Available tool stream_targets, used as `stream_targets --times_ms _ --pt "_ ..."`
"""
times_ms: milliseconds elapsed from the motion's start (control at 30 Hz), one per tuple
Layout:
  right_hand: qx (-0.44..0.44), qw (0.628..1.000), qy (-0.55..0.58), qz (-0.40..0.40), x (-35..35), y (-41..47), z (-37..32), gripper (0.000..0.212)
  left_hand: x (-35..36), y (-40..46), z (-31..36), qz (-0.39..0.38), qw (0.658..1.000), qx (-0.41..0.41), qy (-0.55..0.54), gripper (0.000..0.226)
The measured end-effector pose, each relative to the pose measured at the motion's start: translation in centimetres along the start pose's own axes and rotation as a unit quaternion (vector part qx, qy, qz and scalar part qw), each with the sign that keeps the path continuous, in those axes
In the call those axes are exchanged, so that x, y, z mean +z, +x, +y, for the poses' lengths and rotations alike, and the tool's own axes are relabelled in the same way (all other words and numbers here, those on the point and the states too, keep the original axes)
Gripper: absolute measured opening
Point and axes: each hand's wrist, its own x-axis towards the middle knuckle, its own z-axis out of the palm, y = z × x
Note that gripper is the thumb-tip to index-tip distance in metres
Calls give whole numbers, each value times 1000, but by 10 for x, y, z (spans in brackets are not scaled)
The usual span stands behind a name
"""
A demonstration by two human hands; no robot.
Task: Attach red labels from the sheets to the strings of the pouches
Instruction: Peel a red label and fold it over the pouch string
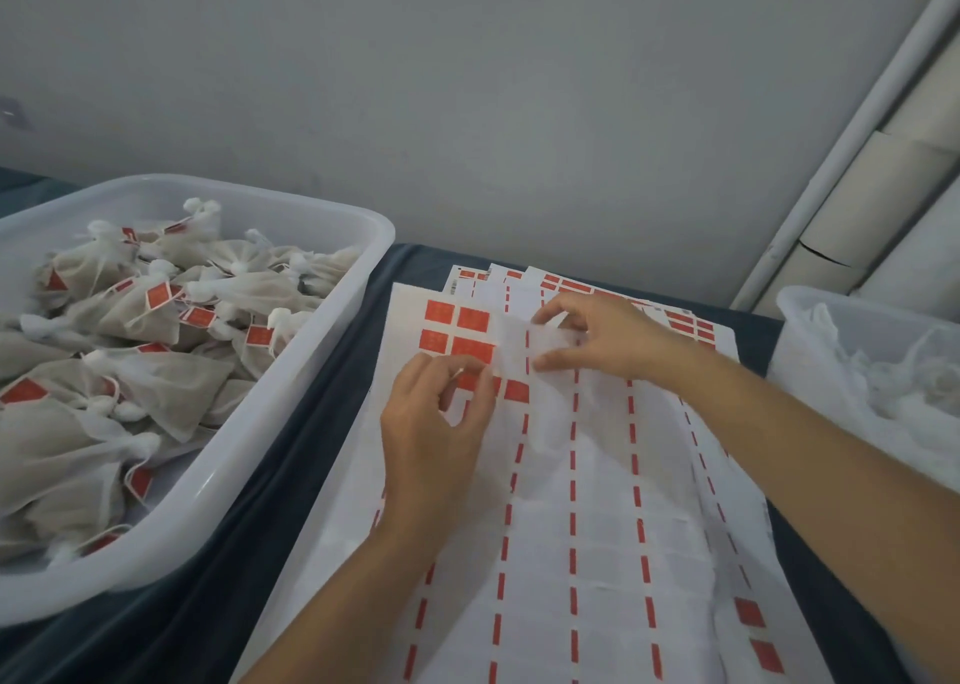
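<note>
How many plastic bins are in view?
2: one bin left of the label sheets, full of pouches; another bin at the right edge, partly cut off.

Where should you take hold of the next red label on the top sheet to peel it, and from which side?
Pinch a free corner of a red label, probably its lower right one, coming from the peeled, bare side of the label sheet. It lies flat, so only an edge lifts.

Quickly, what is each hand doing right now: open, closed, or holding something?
Left hand: fingers pinch a red label on the label sheet.
Right hand: fingers pinch a white pouch lying on the sheet.
</note>
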Motion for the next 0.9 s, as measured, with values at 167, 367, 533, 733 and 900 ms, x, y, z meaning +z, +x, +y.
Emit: stream_targets --times_ms 167,367,533,733,900 --pt "23 982 -74 173 31 -2 9 44 2 -6 6 22 993 110 41 19" --pt "24 971 133 199 19 -27 2 27 2 -12 5 2 949 283 137 29" --pt "82 968 231 54 3 -70 4 50 7 -19 6 -21 921 356 155 46" --pt "83 953 279 82 16 -101 19 13 13 -29 6 -68 912 377 146 41" --pt "100 922 354 117 35 -113 25 30 16 -33 5 -89 901 391 167 42"
